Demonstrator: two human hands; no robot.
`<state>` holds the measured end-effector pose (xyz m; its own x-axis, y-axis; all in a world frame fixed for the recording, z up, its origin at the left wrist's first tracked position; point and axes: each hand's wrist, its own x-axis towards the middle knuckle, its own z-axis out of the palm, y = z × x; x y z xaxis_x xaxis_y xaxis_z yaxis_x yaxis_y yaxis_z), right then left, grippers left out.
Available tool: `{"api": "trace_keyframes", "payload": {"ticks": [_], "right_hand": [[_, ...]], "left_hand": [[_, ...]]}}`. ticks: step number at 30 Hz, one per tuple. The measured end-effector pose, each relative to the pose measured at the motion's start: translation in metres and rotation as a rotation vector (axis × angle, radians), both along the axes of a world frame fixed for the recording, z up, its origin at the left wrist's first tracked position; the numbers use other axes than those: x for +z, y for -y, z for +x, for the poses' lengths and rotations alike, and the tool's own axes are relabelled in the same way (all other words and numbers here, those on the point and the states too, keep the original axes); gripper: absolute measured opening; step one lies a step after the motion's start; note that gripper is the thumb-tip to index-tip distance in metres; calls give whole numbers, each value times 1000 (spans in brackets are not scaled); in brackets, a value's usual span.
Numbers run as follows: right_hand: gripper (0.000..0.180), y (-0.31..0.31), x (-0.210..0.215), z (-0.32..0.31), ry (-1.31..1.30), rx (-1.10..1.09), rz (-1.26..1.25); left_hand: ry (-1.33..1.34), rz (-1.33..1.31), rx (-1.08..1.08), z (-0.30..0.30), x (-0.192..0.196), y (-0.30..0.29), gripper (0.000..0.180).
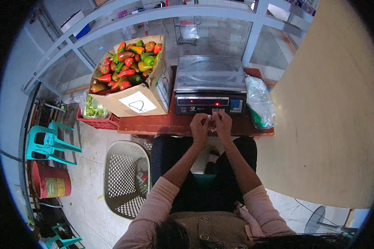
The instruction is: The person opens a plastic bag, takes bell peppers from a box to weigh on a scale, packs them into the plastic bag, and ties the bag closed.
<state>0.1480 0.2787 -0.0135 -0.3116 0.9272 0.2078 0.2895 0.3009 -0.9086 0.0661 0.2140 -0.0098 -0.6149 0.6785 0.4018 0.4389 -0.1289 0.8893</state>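
Both hands meet at the front edge of the red table (149, 124), just before the digital scale (210, 81). Fingers of my left hand (200, 128) are pinched together. My right hand (223, 125) is closed in a similar pinch beside it. Between them hangs a small piece of clear plastic (212, 123), which looks like a thin bag; its opening and contents are too small to make out. The scale's steel pan bears nothing, and red lights glow on its display. Left of the scale, a cardboard box (161, 89) is heaped with red, green and orange peppers (129, 62).
Plastic bags (260, 101) lie right of the scale. On the floor at left stand a tall perforated basket (124, 146), a red bucket (52, 182) and a teal chair (50, 141). A red crate (102, 121) holds bagged greens. A wooden panel (332, 124) fills the right side.
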Motion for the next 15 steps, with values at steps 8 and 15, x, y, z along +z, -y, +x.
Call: {"api": "trace_keyframes", "payload": {"ticks": [8,15], "right_hand": [[9,14,7,0,46,26,126],[10,23,4,-9,95,-121,148]], "left_hand": [[115,-31,64,5,0,5,6],[47,8,110,8,-9,7,9]]}}
